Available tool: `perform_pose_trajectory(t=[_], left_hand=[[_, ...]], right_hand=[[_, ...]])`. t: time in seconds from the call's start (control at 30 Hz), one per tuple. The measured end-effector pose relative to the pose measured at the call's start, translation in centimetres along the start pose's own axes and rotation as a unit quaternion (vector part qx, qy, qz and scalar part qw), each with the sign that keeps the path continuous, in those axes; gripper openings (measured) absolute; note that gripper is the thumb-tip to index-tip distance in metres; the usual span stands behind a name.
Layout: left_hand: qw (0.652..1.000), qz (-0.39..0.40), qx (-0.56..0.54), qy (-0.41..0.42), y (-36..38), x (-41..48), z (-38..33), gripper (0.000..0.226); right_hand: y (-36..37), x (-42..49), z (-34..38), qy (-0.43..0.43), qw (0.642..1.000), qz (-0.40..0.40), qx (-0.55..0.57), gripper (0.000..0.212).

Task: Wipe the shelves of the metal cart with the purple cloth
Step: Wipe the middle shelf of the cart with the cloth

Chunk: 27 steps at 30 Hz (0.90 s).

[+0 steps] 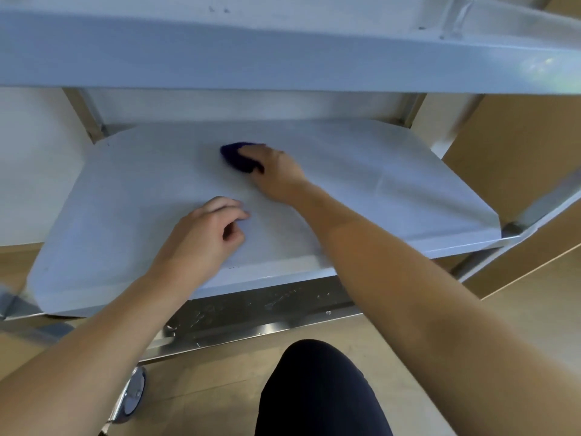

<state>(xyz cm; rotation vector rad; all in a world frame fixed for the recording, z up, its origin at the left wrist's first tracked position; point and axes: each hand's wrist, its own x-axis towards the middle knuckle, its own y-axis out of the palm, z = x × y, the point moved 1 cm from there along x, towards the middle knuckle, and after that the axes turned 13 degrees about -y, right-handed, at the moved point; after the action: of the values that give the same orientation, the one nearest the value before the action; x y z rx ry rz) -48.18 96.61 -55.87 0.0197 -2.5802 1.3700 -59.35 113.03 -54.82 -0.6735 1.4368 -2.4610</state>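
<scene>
– what could go wrong here?

– the middle shelf point(361, 171) looks slick, so the purple cloth point(236, 156) might slide out from under the right hand point(276, 174), or the reach under the top shelf point(283, 51) could miss the back corners.

– and the grip?

– the right hand's grip is curled down on the bunched cloth, mid-shelf. the left hand point(204, 231) rests loosely curled on the shelf, holding nothing.
</scene>
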Motion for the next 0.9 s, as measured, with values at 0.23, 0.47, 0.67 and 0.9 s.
perform_pose_trajectory(t=[0.23, 0.47, 0.67, 0.9], left_hand=[[1.0, 0.015, 0.005, -0.007, -0.3, 0.0, -0.7, 0.029], [1.0, 0.004, 0.009, 0.021, 0.0, 0.4, -0.3, 0.027], [0.994, -0.078, 0.04, 0.063, -0.5, -0.1, -0.5, 0.017], [0.993, -0.106, 0.007, 0.056, -2.4, -0.5, -0.1, 0.025]], right_hand=[[-1.0, -2.0, 1.5, -0.065, 0.997, 0.035, 0.013, 0.052], [-1.0, -3.3, 1.8, 0.096, 0.984, 0.02, -0.149, 0.058], [-0.2, -3.4, 2.9, 0.122, 0.986, -0.021, -0.109, 0.046], [-0.5, -5.9, 5.9, 0.033, 0.995, -0.078, -0.048, 0.042]])
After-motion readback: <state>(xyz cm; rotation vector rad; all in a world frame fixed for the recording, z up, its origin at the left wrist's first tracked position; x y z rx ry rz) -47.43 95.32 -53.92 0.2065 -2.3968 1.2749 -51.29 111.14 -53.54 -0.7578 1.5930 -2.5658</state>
